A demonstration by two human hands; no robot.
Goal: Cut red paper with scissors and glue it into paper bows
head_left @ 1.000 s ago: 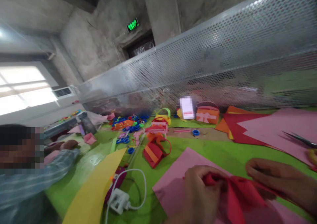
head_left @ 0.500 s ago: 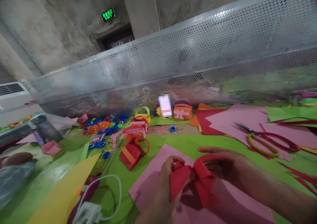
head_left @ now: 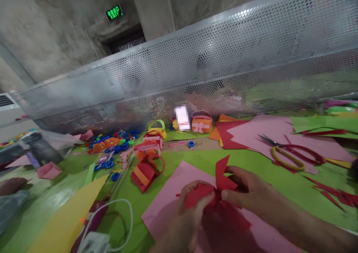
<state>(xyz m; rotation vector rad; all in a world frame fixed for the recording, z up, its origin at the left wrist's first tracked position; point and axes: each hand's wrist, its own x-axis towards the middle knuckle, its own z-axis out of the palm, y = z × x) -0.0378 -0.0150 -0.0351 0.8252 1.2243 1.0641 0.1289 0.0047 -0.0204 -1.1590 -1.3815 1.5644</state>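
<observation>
A red paper bow with several folded loops and tails is held above a pink paper sheet. My left hand pinches its left loop between thumb and fingers. On the other side my right hand grips the bow close to its middle, thumb in front and fingers behind an upright red flap. Part of the bow's centre is hidden by my fingers. A small red paper bag with an orange band lies to the left of my hands.
Red-and-yellow-handled scissors rest on stacked paper to the right, near red scraps. Small paper bags, including an orange one, stand by a perforated metal partition. A yellow sheet and white cable lie left.
The curved red strip by my right hand now stands up as a pointed flap. My right fingers have closed in toward the bow's middle. The view has shifted slightly.
</observation>
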